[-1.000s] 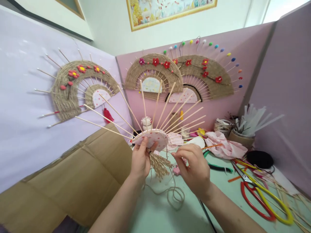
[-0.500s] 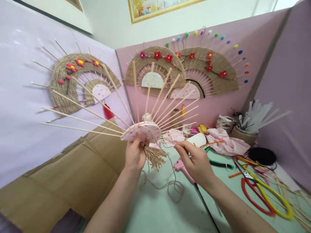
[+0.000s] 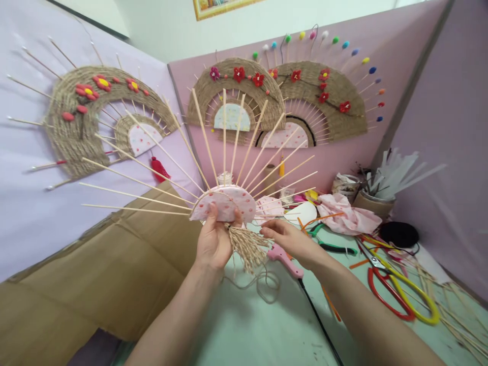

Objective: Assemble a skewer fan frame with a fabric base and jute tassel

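Observation:
My left hand (image 3: 215,239) grips a half-round fan base (image 3: 224,203) in pink spotted fabric, thumb on its front. Thin wooden sticks (image 3: 249,147) spread out from the curved edge. Below the flat edge hangs a frayed twine tassel (image 3: 249,246), beside my left fingers. My right hand (image 3: 292,241) is at the tassel's right side, fingers curled around a strand of twine; its fingertips are partly hidden. A thin strand crosses the front of the base. Loose twine (image 3: 267,287) lies looped on the table below.
A pink glue gun (image 3: 285,259) lies under my right hand. To the right are green-handled pliers (image 3: 337,248), scissors (image 3: 389,282), a black roll (image 3: 399,234) and crumpled pink fabric (image 3: 348,213). Cardboard (image 3: 152,254) stands left. Finished twine fans (image 3: 238,76) hang behind.
My right hand has moved slightly left, close to the tassel, and its pinch looks looser. The fan base has turned a little, and more of the tassel shows. The camera view has shifted.

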Demonstrator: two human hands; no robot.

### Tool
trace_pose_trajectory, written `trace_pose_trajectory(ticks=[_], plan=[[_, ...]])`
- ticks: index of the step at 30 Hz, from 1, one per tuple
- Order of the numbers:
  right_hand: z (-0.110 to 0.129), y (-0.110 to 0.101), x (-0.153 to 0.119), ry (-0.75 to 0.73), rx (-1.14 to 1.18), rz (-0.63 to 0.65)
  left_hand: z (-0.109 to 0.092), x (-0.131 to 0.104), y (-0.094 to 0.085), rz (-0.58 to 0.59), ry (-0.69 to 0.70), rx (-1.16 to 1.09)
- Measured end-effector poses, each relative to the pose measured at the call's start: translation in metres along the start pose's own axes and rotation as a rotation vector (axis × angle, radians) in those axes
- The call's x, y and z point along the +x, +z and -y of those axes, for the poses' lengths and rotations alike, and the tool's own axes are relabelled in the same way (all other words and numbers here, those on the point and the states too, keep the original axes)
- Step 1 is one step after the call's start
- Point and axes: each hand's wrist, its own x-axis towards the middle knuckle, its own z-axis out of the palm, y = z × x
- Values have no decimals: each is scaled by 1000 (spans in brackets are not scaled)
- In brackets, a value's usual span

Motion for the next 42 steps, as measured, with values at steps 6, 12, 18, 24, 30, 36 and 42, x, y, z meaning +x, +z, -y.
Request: trace_pose_trajectory(ticks=[6, 12, 18, 24, 30, 36, 42], plan=[[-4, 13, 9, 52, 337, -125, 7, 6, -11, 85, 18, 224], [-3, 6, 12, 83, 322, -225, 17, 15, -25, 198, -33, 525], [3, -14, 8, 61, -45, -43, 12, 22, -26, 180, 85, 488], [-1, -54, 11, 68, -666, -181, -1, 23, -19, 133, 278, 439], [-4, -41, 1, 322, -1082, 242, -9, 22, -16, -57, 394, 461], [-15, 0, 1, 471, -1245, 428, -11, 21, -16, -38, 425, 457], [-15, -11, 3, 433, -1236, 397, -15, 24, -16, -14, 448, 469]])
